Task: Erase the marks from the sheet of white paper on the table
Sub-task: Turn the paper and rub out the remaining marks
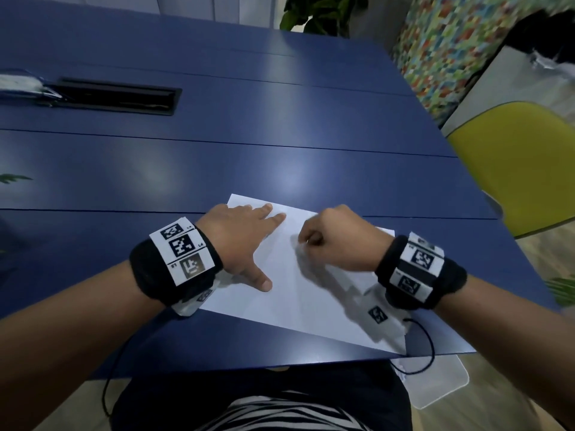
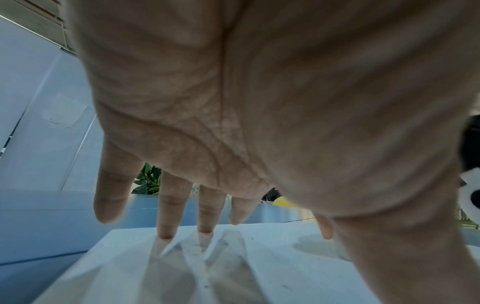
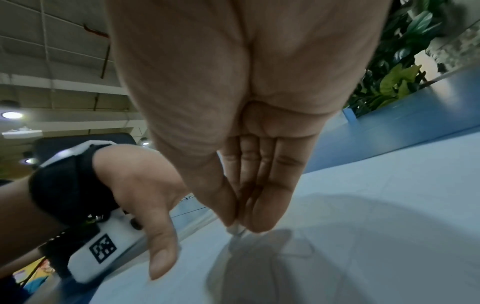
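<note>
A white sheet of paper [image 1: 298, 287] lies on the blue table [image 1: 217, 157] near its front edge. My left hand [image 1: 245, 241] lies flat on the sheet's left part with fingers spread and straight; in the left wrist view the fingertips [image 2: 166, 232] press on the paper [image 2: 259, 267]. My right hand [image 1: 336, 241] is curled over the sheet's middle and pinches a small whitish eraser [image 3: 235, 229] whose tip touches the paper [image 3: 363, 226]. Faint pencil marks [image 3: 303, 246] show beside the eraser. The hands are a short gap apart.
A black cable slot [image 1: 118, 96] is set into the table at far left, with a white and blue pouch [image 1: 21, 85] beside it. A yellow chair [image 1: 522, 163] stands at the right. A plant [image 1: 317, 14] is behind the table.
</note>
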The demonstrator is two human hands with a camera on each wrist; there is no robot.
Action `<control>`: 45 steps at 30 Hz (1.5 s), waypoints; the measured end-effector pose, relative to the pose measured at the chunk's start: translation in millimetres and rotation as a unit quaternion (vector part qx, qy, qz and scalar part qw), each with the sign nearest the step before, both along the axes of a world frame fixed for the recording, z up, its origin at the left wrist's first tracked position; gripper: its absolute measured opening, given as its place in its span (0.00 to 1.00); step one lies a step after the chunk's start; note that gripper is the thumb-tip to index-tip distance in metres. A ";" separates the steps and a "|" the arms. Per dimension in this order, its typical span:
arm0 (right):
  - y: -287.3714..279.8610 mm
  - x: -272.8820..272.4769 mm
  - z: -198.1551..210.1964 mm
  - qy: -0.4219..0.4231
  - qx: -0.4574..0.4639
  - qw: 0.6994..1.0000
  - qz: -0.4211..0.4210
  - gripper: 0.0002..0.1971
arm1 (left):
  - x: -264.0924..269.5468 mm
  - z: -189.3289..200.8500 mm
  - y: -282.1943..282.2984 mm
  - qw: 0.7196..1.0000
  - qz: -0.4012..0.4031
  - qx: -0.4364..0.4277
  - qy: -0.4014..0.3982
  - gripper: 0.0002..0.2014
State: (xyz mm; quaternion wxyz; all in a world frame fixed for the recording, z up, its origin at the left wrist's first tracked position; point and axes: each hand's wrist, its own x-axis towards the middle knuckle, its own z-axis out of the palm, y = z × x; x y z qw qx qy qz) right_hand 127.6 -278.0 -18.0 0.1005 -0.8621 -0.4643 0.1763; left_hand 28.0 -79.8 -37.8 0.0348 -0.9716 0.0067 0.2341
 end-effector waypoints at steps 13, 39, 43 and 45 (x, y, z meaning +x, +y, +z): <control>-3.7 58.2 -2.9 0.035 0.020 0.995 -0.089 0.04 | 1.3 -0.1 1.7 1.000 0.001 -0.011 0.011 0.70; -14.0 -21.4 -4.4 0.020 0.042 0.998 0.049 0.10 | 0.7 -0.4 1.7 1.000 -0.009 -0.006 0.012 0.68; -23.7 -33.6 -2.7 0.063 0.004 0.995 0.075 0.10 | 0.4 -0.5 2.3 1.000 -0.013 -0.011 0.019 0.67; -30.7 -37.8 1.9 0.103 -0.028 0.990 0.097 0.10 | 0.8 -1.6 2.6 0.999 -0.014 -0.021 0.027 0.65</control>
